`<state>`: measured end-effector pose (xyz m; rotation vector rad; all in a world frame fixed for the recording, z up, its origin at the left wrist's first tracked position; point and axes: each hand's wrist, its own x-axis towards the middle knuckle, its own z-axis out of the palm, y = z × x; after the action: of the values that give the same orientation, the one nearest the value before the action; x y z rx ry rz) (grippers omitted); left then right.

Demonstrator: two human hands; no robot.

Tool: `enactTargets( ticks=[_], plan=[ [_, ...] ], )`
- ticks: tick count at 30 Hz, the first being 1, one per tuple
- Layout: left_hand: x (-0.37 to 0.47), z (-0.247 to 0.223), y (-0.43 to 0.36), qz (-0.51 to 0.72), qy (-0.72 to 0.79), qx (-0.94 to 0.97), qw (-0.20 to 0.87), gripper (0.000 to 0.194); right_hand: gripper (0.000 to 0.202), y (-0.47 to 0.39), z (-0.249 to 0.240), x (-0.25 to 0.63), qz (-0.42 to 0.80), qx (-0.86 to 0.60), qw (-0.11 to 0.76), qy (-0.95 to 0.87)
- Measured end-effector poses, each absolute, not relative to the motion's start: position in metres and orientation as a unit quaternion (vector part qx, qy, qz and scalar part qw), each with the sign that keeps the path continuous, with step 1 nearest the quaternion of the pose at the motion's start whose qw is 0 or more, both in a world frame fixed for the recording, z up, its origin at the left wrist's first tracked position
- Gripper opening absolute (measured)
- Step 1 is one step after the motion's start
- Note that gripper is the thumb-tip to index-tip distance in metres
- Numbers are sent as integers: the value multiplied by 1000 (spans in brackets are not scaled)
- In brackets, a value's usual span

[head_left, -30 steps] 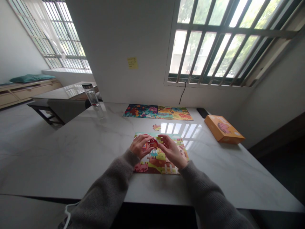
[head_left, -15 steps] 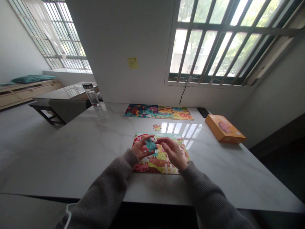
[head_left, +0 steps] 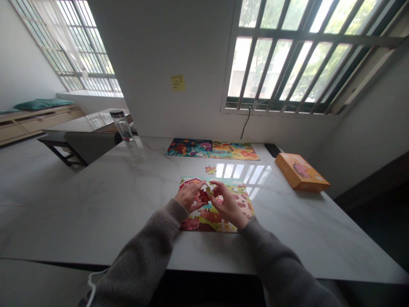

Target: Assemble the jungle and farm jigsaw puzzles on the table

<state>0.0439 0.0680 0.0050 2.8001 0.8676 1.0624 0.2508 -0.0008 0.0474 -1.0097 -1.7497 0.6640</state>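
Between my two hands is a jigsaw puzzle piece [head_left: 204,195], its red and yellow-green printed side showing. My left hand [head_left: 188,197] curves round its left side, thumb below and fingers above. On the right edge, the thumb and index finger of my right hand [head_left: 229,206] close on the piece. Under both hands lies a farm-scene jigsaw puzzle [head_left: 223,224] with a red barn, animals and a white fence. My hands cover part of its middle, so the fit of the pieces there is hidden. A loose puzzle piece [head_left: 210,170] rests just beyond the puzzle.
Two assembled puzzles, one dark [head_left: 190,148] and one yellow [head_left: 235,151], lie along the wall. An orange box [head_left: 300,172] and a black phone [head_left: 272,150] are at the right. A glass bottle [head_left: 124,127] stands at the left edge of the marble table [head_left: 128,204].
The piece in my hands has turned over, from its plain teal side to its printed side. My right hand has moved slightly left and now pinches the piece.
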Motion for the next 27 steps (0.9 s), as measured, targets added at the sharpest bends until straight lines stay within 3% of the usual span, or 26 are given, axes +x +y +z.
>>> enactTargets(
  ticks=[3,11,19,25,27],
  plan=[
    [35,9,71,358,275,892,14,57,30,1,47,254,247,-407,463,-748],
    [7,11,64,354,276,892,59,46,41,2,38,258,175,-357,374,-838],
    [6,13,55,350,286,890,66,43,40,1,39,255,178,-333,363,-852],
    [12,5,59,390,323,860,65,57,37,9,43,267,127,-388,370,-834],
    [12,2,60,394,339,851,68,53,34,15,42,276,115,-416,373,-821]
  ],
)
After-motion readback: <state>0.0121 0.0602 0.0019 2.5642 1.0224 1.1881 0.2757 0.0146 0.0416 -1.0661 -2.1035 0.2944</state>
